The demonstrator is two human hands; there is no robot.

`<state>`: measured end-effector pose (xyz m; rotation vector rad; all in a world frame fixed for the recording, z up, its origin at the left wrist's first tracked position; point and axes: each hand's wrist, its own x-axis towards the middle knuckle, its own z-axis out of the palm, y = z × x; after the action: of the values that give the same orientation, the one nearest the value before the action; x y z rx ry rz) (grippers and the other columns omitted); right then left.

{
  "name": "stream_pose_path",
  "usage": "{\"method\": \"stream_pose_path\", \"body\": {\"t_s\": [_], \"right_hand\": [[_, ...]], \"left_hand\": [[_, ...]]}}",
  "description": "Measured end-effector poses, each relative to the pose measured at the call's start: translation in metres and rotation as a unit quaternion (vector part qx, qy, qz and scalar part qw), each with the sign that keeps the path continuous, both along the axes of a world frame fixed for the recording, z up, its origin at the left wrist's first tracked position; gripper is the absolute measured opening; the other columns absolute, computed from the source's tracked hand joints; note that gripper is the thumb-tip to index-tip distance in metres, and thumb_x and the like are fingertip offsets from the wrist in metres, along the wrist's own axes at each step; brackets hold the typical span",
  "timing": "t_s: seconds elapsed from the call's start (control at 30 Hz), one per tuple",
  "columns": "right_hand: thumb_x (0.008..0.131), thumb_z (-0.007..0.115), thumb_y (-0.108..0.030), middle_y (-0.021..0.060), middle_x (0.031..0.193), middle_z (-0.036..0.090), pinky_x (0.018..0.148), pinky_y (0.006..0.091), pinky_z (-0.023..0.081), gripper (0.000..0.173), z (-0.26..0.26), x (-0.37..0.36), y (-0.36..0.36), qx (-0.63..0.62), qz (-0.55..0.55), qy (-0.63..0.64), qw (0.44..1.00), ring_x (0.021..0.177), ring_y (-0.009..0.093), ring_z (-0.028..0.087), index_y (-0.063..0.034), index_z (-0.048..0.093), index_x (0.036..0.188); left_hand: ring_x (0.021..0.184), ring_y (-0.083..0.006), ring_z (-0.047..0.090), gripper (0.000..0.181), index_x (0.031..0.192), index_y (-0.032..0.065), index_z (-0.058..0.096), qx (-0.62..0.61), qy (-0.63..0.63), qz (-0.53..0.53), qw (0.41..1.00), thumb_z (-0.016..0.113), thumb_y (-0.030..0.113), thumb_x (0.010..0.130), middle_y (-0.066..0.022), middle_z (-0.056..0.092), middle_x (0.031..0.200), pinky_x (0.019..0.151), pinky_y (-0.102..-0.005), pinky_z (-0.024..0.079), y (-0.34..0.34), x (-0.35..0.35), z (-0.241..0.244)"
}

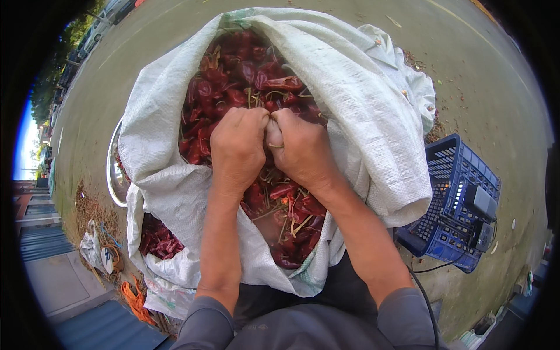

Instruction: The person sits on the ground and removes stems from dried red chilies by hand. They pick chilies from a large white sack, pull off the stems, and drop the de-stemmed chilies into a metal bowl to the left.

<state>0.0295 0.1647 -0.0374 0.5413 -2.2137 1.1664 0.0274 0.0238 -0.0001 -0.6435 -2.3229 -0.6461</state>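
Dried red chili peppers (245,72) with pale stems fill an open white woven sack (350,83) in front of me. Over the middle of the sack's mouth, my left hand (239,146) and my right hand (302,146) meet with fingers curled and thumbs side by side. A pale chili stem (275,145) pokes out beneath the fingers of my right hand. Whatever lies between the fingertips of my left hand is hidden by the knuckles. Below my wrists, more chilies and loose stems (299,227) show in the sack.
A blue plastic crate (459,175) stands at the right, with grey devices (481,202) and a black cable (422,284) on it. Another white sack of chilies (159,238) and a metal basin (114,166) are at the left. Orange cloth (136,302) lies lower left.
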Motion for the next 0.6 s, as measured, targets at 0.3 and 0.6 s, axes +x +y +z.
{"method": "stream_pose_path", "body": {"t_s": [0.3, 0.6], "right_hand": [[0.099, 0.063, -0.006, 0.0185, 0.086, 0.069, 0.070, 0.0391, 0.056, 0.015, 0.014, -0.015, 0.013, -0.082, 0.024, 0.028, 0.996, 0.075, 0.032, 0.070, -0.0013, 0.066, 0.112], [0.101, 0.071, -0.021, 0.0117, 0.083, 0.070, 0.065, 0.0337, 0.053, 0.022, 0.009, -0.009, 0.009, -0.216, 0.124, -0.192, 0.949, 0.071, 0.019, 0.067, -0.0015, 0.065, 0.109]], "left_hand": [[0.068, -0.0205, 0.058, 0.005, 0.101, 0.0007, 0.066, 0.110, -0.071, -0.073, 0.989, 0.066, 0.006, 0.099, -0.0086, 0.062, 0.081, 0.064, -0.0334, 0.047, 0.011, 0.022, 0.010], [0.072, -0.0122, 0.057, 0.011, 0.107, -0.0003, 0.066, 0.283, -0.260, -0.067, 0.921, 0.063, 0.009, 0.103, -0.0059, 0.064, 0.081, 0.067, -0.0287, 0.048, -0.008, 0.005, -0.006]]}}
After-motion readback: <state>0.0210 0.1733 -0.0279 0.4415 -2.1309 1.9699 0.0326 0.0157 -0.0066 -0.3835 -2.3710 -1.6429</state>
